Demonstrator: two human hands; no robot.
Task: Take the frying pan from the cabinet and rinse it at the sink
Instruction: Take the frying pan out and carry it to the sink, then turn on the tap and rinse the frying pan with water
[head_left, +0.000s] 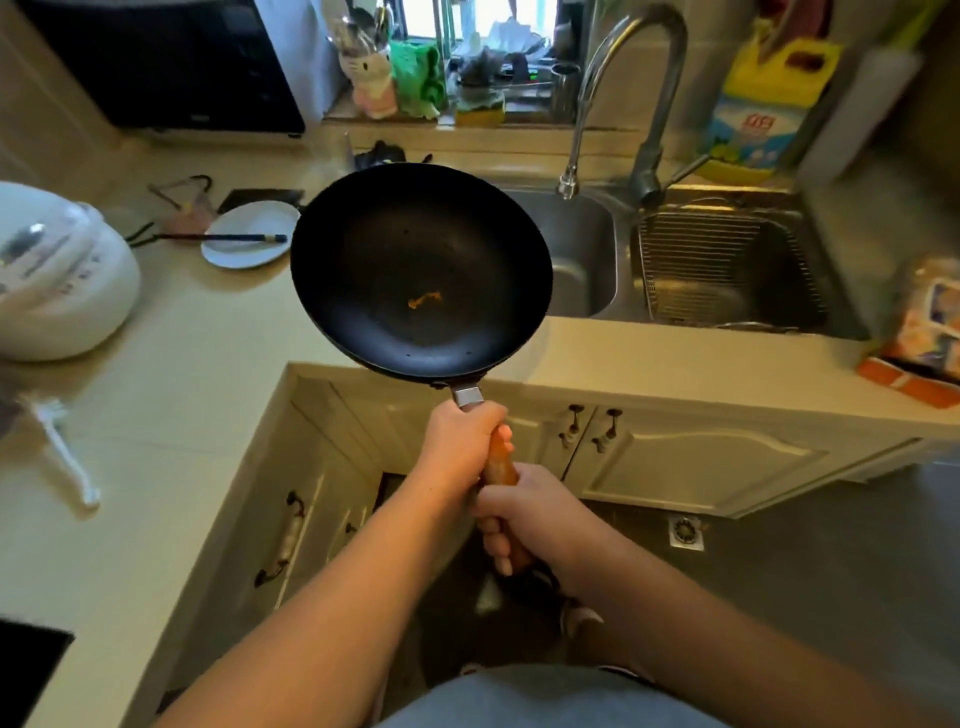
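Both hands, right hand (540, 512) nearest and left hand (460, 441) ahead, grip the wooden handle of a round black frying pan (421, 267) held above the counter edge, left of the steel sink (576, 260); swinging right could strike the curved faucet (631, 93).

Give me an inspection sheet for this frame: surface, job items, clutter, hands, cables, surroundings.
Surface: beige countertop, L-shaped.
Job's things: black frying pan held in the air over the counter edge left of the sink, orange speck inside; faucet, no water visible.
Clutter: white plate with chopsticks, rice cooker, white brush, wire rack.
Hands: left hand and right hand both gripping the pan handle.
Cables: nothing seen.
Surroundings: cabinet doors, floor drain.
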